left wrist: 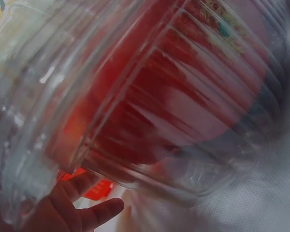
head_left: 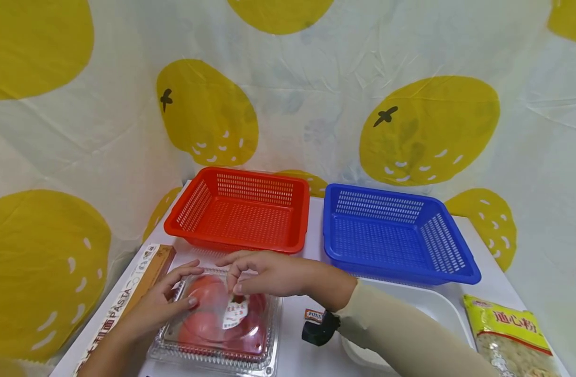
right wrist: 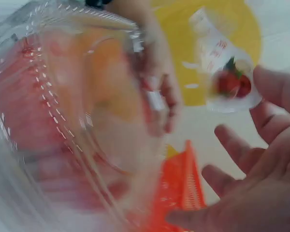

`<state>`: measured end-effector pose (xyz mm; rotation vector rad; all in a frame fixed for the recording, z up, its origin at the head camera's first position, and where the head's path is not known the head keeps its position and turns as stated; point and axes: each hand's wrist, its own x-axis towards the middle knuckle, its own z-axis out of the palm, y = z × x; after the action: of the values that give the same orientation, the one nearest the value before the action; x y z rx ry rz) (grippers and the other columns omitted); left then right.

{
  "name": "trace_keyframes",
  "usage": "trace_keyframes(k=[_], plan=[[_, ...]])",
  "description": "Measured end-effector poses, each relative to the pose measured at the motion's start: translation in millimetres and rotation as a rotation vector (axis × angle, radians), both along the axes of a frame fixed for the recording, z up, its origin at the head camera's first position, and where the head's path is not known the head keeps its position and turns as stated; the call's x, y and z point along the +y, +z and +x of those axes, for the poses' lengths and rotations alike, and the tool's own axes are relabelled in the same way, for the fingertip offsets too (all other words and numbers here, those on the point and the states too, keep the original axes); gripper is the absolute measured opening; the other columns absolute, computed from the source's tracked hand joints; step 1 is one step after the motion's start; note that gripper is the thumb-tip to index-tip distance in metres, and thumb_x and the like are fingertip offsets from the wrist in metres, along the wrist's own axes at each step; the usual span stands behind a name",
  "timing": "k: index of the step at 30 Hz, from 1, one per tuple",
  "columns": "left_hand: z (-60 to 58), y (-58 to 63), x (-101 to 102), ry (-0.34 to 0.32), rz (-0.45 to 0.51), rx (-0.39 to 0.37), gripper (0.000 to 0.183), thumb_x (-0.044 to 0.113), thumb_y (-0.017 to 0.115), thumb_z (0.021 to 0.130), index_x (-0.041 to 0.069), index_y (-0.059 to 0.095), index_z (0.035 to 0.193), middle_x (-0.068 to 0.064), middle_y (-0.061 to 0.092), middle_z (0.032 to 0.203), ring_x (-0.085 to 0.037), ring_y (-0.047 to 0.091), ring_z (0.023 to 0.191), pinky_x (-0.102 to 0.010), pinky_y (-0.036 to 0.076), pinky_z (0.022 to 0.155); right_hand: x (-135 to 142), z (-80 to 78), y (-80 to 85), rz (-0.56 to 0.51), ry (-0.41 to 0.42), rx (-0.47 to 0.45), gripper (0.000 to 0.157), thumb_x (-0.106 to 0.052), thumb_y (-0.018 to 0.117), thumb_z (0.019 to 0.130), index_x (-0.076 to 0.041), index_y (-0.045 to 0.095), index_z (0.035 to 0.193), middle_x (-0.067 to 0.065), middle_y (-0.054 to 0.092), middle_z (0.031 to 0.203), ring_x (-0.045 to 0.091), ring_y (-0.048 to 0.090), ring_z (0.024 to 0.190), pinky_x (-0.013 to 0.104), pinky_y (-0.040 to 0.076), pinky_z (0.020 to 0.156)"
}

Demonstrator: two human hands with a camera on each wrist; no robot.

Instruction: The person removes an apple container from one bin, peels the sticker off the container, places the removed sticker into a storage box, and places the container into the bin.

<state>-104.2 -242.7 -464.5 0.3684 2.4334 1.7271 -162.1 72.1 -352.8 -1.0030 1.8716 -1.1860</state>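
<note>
A clear plastic clamshell box (head_left: 212,361) of tomatoes (head_left: 200,330) sits on the table in the head view. My right hand (head_left: 264,275) is above its lid and pinches the edge of a white sticker (right wrist: 232,87) with a tomato picture between thumb and forefinger. In the right wrist view the sticker hangs apart from the lid, and the other fingers are spread. My left hand (head_left: 163,301) rests at the box's left side with its thumb on the lid. The left wrist view shows its fingers (left wrist: 101,215) extended beside the box wall.
Behind the box stands a red basket (head_left: 250,246), with a blue basket (head_left: 401,272) to its right. A long pasta box (head_left: 128,303) lies at the left edge. On the right are a white tray (head_left: 439,301), a yellow pasta bag (head_left: 509,330) and a small red packet (head_left: 313,314).
</note>
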Motion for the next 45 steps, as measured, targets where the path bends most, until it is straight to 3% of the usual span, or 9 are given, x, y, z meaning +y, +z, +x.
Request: trace_keyframes(k=[3,7,11,16,18,26,33,40,45], plan=[[0.1,-0.5,0,-0.001,-0.003,0.026,0.052,0.011,0.077,0.095,0.017,0.060,0.144,-0.017,0.038,0.168,-0.049,0.023,0.153,-0.091,0.018,0.104,25,1.9,11.5,-0.049,0.045,-0.052,0.009,-0.017,0.061,0.107,-0.012,0.068,0.107,-0.002,0.047,0.164,0.017,0.042,0.149,0.034,0.053,0.106],[0.4,-0.6,0,0.005,0.003,0.028,0.052,0.011,0.077,0.095,0.016,0.060,0.144,-0.018,0.038,0.168,-0.049,0.022,0.153,-0.092,0.017,0.104,70,-0.2,16.1,-0.115,0.084,-0.104,0.007,-0.008,0.058,0.108,-0.003,0.063,0.108,0.016,0.048,0.161,0.028,0.053,0.141,0.041,0.056,0.104],[0.8,0.8,0,0.015,-0.012,0.044,0.052,0.011,0.077,0.095,0.017,0.060,0.144,-0.017,0.039,0.167,-0.047,0.025,0.153,-0.091,0.019,0.105,122,-4.6,13.8,-0.101,0.019,-0.082,0.006,-0.005,0.057,0.108,-0.003,0.062,0.106,0.019,0.055,0.154,0.033,0.059,0.131,0.043,0.057,0.102],[1.7,2.5,1,0.021,-0.010,0.062,0.052,0.010,0.077,0.095,0.017,0.061,0.144,-0.019,0.040,0.166,-0.027,0.031,0.153,-0.090,0.020,0.105,181,-4.3,7.5,-0.010,-0.082,-0.102,0.005,-0.004,0.058,0.107,-0.003,0.063,0.105,0.015,0.061,0.147,0.033,0.058,0.132,0.037,0.054,0.107],[1.5,4.6,1,0.025,0.000,0.047,0.052,0.010,0.077,0.095,0.016,0.061,0.144,-0.019,0.040,0.166,-0.025,0.030,0.153,-0.090,0.018,0.106,200,-2.5,2.3,0.008,-0.102,-0.122,0.006,-0.004,0.058,0.107,-0.001,0.063,0.105,0.018,0.061,0.146,0.031,0.057,0.135,0.034,0.053,0.108],[-3.9,7.0,0,0.004,-0.001,0.034,0.052,0.010,0.077,0.096,0.016,0.060,0.145,-0.017,0.038,0.168,-0.048,0.022,0.154,-0.089,0.017,0.108,259,9.4,-24.9,0.048,-0.155,-0.246,0.009,-0.002,0.056,0.106,0.006,0.060,0.109,0.023,0.060,0.146,0.023,0.058,0.134,0.024,0.049,0.105],[-0.2,4.4,0,0.001,-0.014,0.046,0.052,0.009,0.077,0.095,0.017,0.060,0.144,-0.018,0.037,0.168,-0.051,0.022,0.153,-0.091,0.021,0.105,292,14.7,-65.7,0.108,-0.201,-0.362,0.017,-0.001,0.058,0.102,0.013,0.058,0.112,0.024,0.059,0.144,0.036,0.063,0.120,0.026,0.051,0.098],[0.8,2.7,1,-0.007,-0.025,0.044,0.052,0.010,0.078,0.095,0.018,0.061,0.144,-0.018,0.038,0.168,-0.053,0.023,0.154,-0.092,0.020,0.104,303,21.7,-99.5,0.075,-0.151,-0.325,0.013,0.000,0.059,0.102,0.007,0.063,0.112,0.029,0.063,0.131,0.028,0.065,0.113,0.023,0.049,0.096],[1.4,1.4,1,-0.001,-0.047,0.047,0.053,0.012,0.078,0.095,0.017,0.060,0.144,-0.018,0.039,0.168,-0.054,0.024,0.154,-0.092,0.022,0.104,298,23.7,-105.3,0.113,-0.166,-0.276,0.017,-0.002,0.060,0.105,0.003,0.069,0.119,0.024,0.068,0.114,0.022,0.064,0.103,0.023,0.049,0.087]])
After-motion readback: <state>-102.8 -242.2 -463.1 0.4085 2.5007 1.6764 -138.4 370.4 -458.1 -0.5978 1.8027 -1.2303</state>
